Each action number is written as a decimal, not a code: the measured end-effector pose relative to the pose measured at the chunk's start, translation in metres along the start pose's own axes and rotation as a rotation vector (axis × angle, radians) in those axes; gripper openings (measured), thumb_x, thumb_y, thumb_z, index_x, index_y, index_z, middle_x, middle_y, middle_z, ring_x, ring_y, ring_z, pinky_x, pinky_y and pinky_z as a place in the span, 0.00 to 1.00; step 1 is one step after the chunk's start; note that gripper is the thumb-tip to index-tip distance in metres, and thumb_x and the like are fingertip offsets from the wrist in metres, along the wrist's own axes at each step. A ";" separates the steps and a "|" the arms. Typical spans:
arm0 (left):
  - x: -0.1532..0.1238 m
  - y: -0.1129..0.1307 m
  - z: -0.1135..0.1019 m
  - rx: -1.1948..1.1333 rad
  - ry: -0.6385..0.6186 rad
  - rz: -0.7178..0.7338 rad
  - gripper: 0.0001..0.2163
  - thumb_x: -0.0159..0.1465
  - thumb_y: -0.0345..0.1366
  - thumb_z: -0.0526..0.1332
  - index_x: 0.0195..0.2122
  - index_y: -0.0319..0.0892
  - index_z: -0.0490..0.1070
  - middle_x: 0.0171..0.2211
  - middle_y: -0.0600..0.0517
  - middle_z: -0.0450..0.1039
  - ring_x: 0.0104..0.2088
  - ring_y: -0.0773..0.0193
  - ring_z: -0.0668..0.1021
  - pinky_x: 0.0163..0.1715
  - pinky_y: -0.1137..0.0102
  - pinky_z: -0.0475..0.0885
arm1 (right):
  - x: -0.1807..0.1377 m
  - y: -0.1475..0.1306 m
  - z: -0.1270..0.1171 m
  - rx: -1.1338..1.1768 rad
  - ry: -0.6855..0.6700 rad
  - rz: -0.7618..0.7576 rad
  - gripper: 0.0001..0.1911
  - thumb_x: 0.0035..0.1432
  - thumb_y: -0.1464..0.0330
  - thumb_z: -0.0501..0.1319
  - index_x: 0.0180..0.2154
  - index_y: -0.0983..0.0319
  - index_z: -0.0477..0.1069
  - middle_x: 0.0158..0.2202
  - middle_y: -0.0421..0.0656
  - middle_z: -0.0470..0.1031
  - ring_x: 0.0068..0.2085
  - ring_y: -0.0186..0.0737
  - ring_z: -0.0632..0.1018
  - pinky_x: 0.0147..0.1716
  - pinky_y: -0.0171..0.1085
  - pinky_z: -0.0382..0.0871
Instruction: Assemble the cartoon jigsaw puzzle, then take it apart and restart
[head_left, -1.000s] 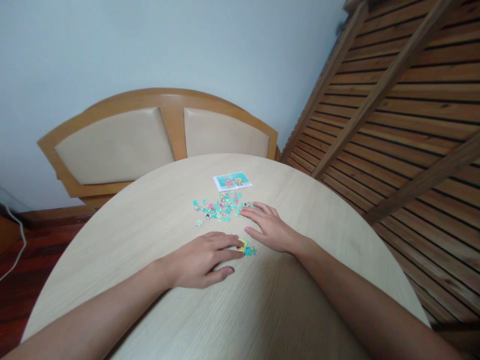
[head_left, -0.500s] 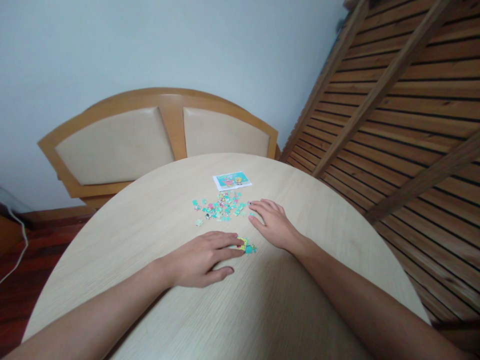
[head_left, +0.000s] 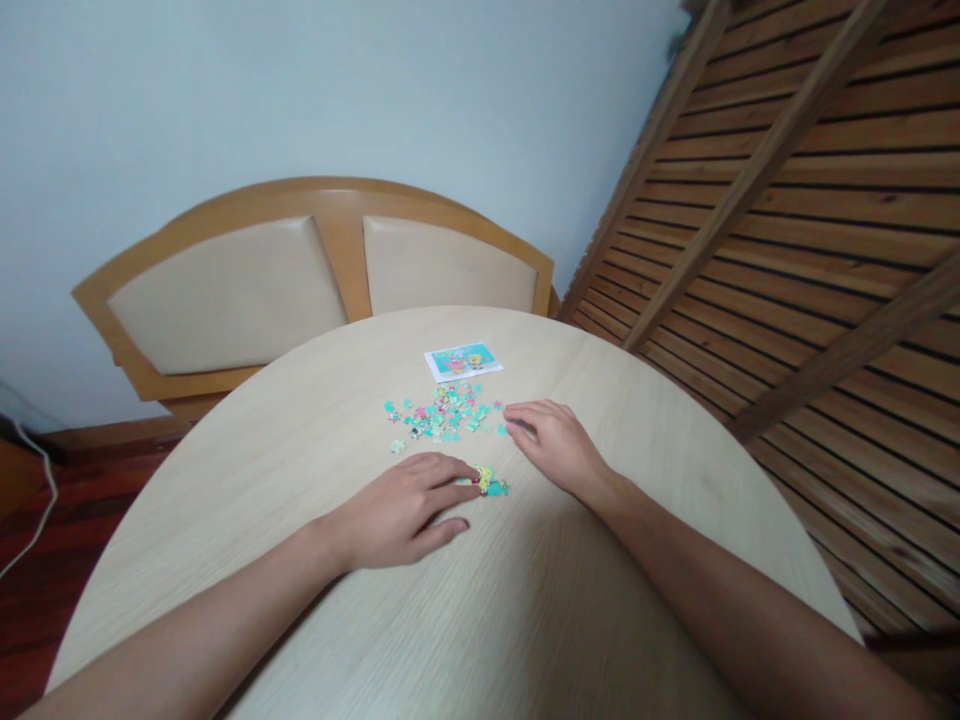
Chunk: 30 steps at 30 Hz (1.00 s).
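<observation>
My left hand [head_left: 405, 508] lies over the table with fingers stretched out. Its fingertips touch a small cluster of joined jigsaw pieces [head_left: 493, 487], yellow and teal, and partly cover it. Farther forward, my right hand [head_left: 559, 445] is beside the right edge of a loose pile of jigsaw pieces [head_left: 448, 412]. The right thumb and index finger are apart, with no piece visible between them. A pink piece [head_left: 497, 405] lies just left of the index fingertip, and a teal piece [head_left: 502, 430] is by the thumb.
Behind the pile lies a picture card [head_left: 463, 361] with cartoon figures on teal. The round wooden table [head_left: 637, 600] has a padded bench back [head_left: 341, 240] at its far side. A slatted wooden panel [head_left: 787, 230] leans at right; a white cable [head_left: 49, 480] hangs at left.
The right hand has drawn back slightly to the right, uncovering the pink piece, and its fingers have bent more. The left fingers have shifted slightly back, showing more of the joined cluster.
</observation>
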<state>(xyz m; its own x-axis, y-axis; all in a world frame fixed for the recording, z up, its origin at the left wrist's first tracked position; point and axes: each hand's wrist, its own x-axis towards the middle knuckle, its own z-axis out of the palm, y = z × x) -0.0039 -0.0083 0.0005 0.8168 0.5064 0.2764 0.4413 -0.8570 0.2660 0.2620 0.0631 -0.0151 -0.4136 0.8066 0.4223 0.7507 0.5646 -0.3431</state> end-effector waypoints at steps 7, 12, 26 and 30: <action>0.001 -0.003 0.005 -0.040 0.217 -0.247 0.14 0.72 0.40 0.58 0.56 0.44 0.69 0.53 0.45 0.77 0.53 0.54 0.78 0.53 0.55 0.74 | -0.005 -0.026 -0.017 0.123 0.167 -0.147 0.05 0.66 0.68 0.63 0.39 0.58 0.78 0.37 0.40 0.84 0.39 0.41 0.82 0.46 0.41 0.68; 0.003 0.006 0.006 -0.074 0.419 -0.287 0.10 0.72 0.40 0.60 0.51 0.44 0.70 0.46 0.47 0.80 0.45 0.57 0.81 0.46 0.60 0.77 | -0.011 -0.042 -0.021 0.085 0.120 -0.397 0.09 0.69 0.65 0.61 0.36 0.56 0.79 0.34 0.37 0.84 0.38 0.39 0.80 0.45 0.42 0.63; 0.005 0.010 -0.003 -0.010 0.375 -0.026 0.08 0.73 0.33 0.55 0.41 0.42 0.74 0.36 0.48 0.79 0.38 0.62 0.79 0.39 0.68 0.74 | -0.011 -0.044 -0.016 0.026 0.057 -0.529 0.10 0.68 0.65 0.60 0.33 0.57 0.76 0.34 0.37 0.82 0.38 0.37 0.78 0.46 0.42 0.58; 0.006 0.010 -0.002 0.058 0.311 -0.063 0.08 0.72 0.32 0.55 0.38 0.41 0.72 0.33 0.49 0.77 0.35 0.62 0.78 0.36 0.68 0.73 | -0.009 -0.038 -0.014 0.036 -0.026 -0.476 0.09 0.67 0.64 0.62 0.34 0.58 0.76 0.34 0.40 0.82 0.39 0.39 0.78 0.44 0.41 0.61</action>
<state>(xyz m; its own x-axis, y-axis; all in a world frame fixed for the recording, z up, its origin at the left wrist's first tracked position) 0.0044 -0.0141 0.0069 0.6384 0.5562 0.5321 0.5154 -0.8223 0.2412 0.2442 0.0314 0.0061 -0.7202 0.4611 0.5184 0.4568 0.8775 -0.1458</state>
